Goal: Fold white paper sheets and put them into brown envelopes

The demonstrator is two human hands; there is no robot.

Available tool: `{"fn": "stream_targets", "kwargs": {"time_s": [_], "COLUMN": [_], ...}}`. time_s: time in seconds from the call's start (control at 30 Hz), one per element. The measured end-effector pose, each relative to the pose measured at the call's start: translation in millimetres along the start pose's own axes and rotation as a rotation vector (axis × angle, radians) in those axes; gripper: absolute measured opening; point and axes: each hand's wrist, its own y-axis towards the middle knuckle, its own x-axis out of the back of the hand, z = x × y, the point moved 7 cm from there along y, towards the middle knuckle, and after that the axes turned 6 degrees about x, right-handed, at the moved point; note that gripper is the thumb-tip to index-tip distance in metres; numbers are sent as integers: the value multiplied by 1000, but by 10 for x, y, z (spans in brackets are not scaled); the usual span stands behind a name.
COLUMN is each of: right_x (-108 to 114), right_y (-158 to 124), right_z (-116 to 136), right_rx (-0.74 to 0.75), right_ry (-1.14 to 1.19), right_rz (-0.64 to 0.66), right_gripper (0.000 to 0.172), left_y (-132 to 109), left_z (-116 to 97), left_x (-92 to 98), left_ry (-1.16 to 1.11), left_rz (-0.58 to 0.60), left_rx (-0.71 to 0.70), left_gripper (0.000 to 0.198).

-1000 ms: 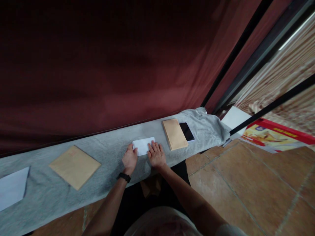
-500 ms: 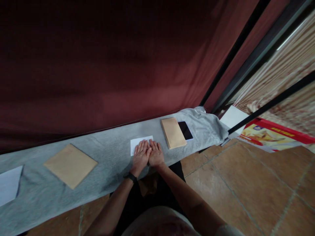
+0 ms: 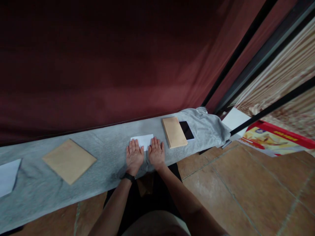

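A small folded sheet of white paper [image 3: 145, 141] lies on the grey cloth in front of me. Over its left end my left hand [image 3: 135, 155] rests flat, fingers stretched out. My right hand [image 3: 157, 153] lies flat on the paper's right end, its fingers also straight. Between the two hands the middle of the paper shows; its ends are partly hidden under my fingers. Just right of my right hand sits a stack of brown envelopes [image 3: 174, 132], apart from it.
A dark-screened tablet or phone [image 3: 187, 130] is partly under the envelope stack. To the left lie a single brown envelope [image 3: 69, 161] and white paper sheets [image 3: 9, 177]. The grey cloth [image 3: 108, 141] covers a narrow bench against a red curtain [image 3: 118, 98]. Black poles [image 3: 273, 106] stand at right.
My hands, which were side by side on the paper, have moved apart, the left one to the left. More of the paper's middle now shows between them.
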Motion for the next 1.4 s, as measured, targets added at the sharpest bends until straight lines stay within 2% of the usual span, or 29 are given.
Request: {"fn": "stream_targets", "kwargs": {"time_s": [0.1, 0.27, 0.37, 0.47, 0.57, 0.63, 0.7, 0.87, 1.0, 1.13, 1.27, 1.4], "right_x": [68, 158, 163, 137, 105, 101, 111, 111, 87, 77, 77, 46], "right_y": [-61, -308, -404, -407, -380, -369, -364, -368, -375, -386, -400, -423], "right_z": [-56, -85, -113, -123, -110, -105, -107, -100, -106, -115, -112, -105], "right_rx": [24, 246, 288, 284, 287, 281, 260, 233, 242, 263, 272, 267], "right_ry": [-2, 21, 27, 30, 39, 46, 49, 48, 42, 6, -3, -17], "right_rz": [-19, 1, 0, -1, 19, 23, 13, -11, -28, -55, -87, -114], "right_gripper": [51, 47, 48, 48, 49, 50, 49, 49, 50, 50, 51, 51], "left_y": [4, 17, 21, 9, -14, 19, 101, 297, 321, 135, -104, -179], "left_z": [-3, 12, -13, -214, -516, -621, -638, -522, -336, -57, 212, 312], "left_x": [-3, -10, 1, -6, -106, -164, -190, -180, -161, -96, 4, 31], "left_ry": [5, 35, 46, -5, -86, -106, -96, -25, 52, 67, 60, 90], "left_rz": [-4, -9, -18, 2, 146, 211, 216, 148, 75, -13, -97, -116], "left_rx": [-9, -5, -3, -150, -400, -468, -468, -419, -274, -147, -118, -92], "left_gripper": [64, 65, 64, 61, 56, 55, 55, 57, 58, 61, 65, 65]}}
